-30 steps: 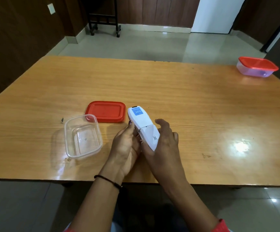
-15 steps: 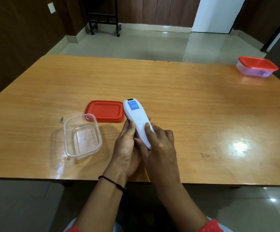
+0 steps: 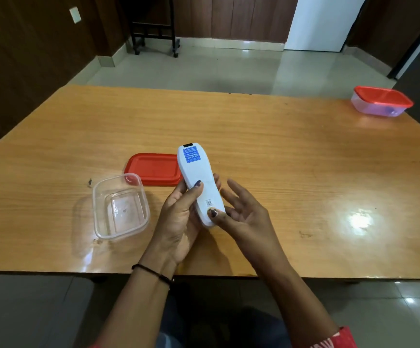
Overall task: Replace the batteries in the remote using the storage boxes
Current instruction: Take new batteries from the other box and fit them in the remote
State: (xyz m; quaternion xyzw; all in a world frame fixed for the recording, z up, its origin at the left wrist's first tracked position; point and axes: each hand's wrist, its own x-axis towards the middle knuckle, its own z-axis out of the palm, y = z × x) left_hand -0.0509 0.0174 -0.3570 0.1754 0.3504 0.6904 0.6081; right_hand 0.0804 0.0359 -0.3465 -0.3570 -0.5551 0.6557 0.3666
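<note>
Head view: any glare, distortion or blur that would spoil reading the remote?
Head view: bright ceiling-light glare on the table right of the right hand; wide-angle bowing at the table edges; the remote is sharp, but its blue label's print is too small to read.

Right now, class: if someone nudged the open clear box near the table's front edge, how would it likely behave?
The clear box looks thin-walled and empty, so probably light, sliding easily on the glossy table. Its low, wide shape suggests it won't tip. It may flex slightly if squeezed.
</note>
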